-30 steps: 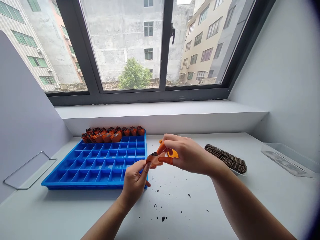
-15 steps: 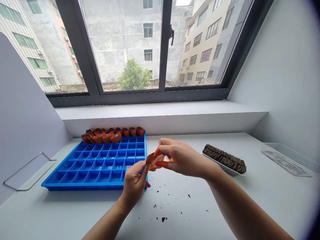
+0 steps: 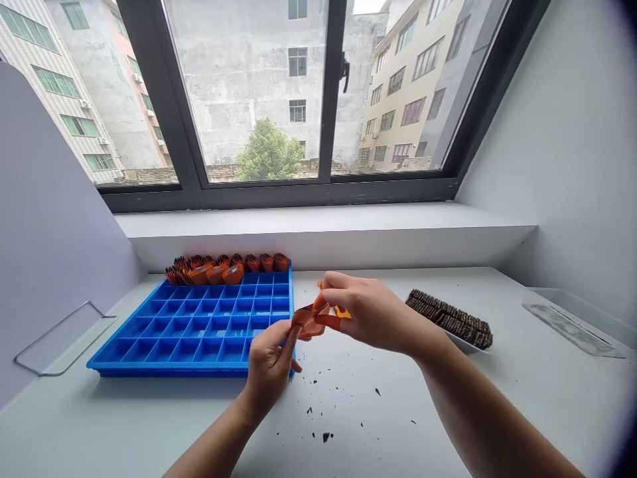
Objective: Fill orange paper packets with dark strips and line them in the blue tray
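Note:
An orange packet [image 3: 309, 326] with a dark patch at its upper edge is held up in front of me. My left hand [image 3: 269, 355] is closed, pinching its left side between thumb and fingers. My right hand [image 3: 371, 312] has orange finger covers [image 3: 328, 322] on its thumb and a finger. Its bent fingertips are at the packet's upper right edge; whether they grip the packet or something small there I cannot make out. More orange, partly hidden, shows behind that hand. Close to the left hand is a blue divided tray [image 3: 192, 366] with rows of orange-and-dark packets [image 3: 233, 273] in its back compartments.
A white container [image 3: 468, 345] of stacked thin dark brown pieces [image 3: 448, 317] stands right of my hands. Farther right lies a clear plastic box [image 3: 582, 318]. Dark flakes [image 3: 326, 437] are scattered on the white table [image 3: 398, 425]. A bent wire frame [image 3: 64, 338] stands at left.
The right fingertips have shifted slightly at the packet's upper edge, and its dark patch now shows more. The left hand keeps its hold. The whole view has moved slightly.

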The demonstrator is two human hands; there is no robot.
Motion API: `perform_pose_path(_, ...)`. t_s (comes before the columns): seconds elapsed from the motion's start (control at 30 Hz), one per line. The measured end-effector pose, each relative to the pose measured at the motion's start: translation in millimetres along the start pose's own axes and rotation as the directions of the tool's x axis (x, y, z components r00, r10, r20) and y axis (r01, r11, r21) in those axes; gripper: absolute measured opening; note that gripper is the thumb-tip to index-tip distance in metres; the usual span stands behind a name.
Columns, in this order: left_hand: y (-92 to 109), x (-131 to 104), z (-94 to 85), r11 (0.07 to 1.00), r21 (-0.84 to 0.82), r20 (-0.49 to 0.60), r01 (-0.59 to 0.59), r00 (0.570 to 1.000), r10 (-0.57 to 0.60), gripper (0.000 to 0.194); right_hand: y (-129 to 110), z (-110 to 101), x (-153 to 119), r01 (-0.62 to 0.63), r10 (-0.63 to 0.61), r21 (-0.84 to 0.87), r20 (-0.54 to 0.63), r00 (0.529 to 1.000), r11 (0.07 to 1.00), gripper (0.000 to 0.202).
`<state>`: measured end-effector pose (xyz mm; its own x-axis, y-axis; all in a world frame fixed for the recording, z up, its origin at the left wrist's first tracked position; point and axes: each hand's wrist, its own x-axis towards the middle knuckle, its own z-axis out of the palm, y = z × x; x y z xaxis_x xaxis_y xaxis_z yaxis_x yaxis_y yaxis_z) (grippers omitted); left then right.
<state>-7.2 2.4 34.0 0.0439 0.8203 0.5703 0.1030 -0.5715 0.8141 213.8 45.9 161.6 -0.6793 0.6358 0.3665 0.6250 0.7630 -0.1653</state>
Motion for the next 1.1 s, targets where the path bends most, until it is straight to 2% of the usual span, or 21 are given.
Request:
perform_pose_path(0.23,4,1,0.4,1.000,-0.005,-0.036,-0.016,0.999,0.015,0.028,0,6,2,-0.006,0.006,-0.060,0.006,1.000,0.998,0.003)
perform_pose_path(0.3,6,2,-0.7,1.000,-0.008,-0.044,-0.020,0.999,0.020,0.028,3,6,3,0.004,-0.005,-0.020,-0.043,0.999,1.000,0.005)
perform_pose_path(0.43,11,4,-3.7,0.999,0.009,-0.067,-0.032,0.997,0.033,0.027,7,8,6,-0.006,0.018,0.079,-0.155,0.988,0.997,0.026)
perform_pose_path(0.57,12,5,-5.7,0.999,0.034,-0.073,-0.041,0.996,0.043,0.029,6,12,9,0.024,-0.013,0.131,-0.086,0.996,0.991,0.017)
perform_pose_path(0.67,10,5,-5.5,0.999,0.038,-0.087,-0.003,0.996,0.006,0.029,9,7,11,0.052,-0.038,0.173,-0.085,0.996,0.984,0.021)
perform_pose_path(0.77,7,4,-3.2,0.994,0.076,-0.128,0.083,0.989,-0.073,0.027,19,-1,21,0.071,-0.036,0.213,-0.165,0.986,0.974,0.021)
perform_pose_path(0.83,2,3,-1.2,0.982,0.159,-0.150,0.106,0.985,-0.082,0.026,26,-1,37,0.066,-0.011,0.213,-0.250,0.968,0.975,0.020)
perform_pose_path(0.93,-6,2,1.2,0.947,0.320,-0.109,0.030,0.994,0.005,0.018,32,18,78,0.016,0.043,0.176,-0.326,0.944,0.984,0.010)
perform_pose_path(1.0,-10,1,1.8,0.907,0.412,-0.023,-0.084,0.994,0.103,0.014,33,42,112,-0.043,0.075,0.122,-0.275,0.958,0.992,0.010)
perform_pose_path(1.1,-12,2,2.0,0.817,0.508,0.133,-0.272,0.962,0.238,0.014,36,85,161,-0.068,0.077,0.077,-0.134,0.988,0.995,0.024)
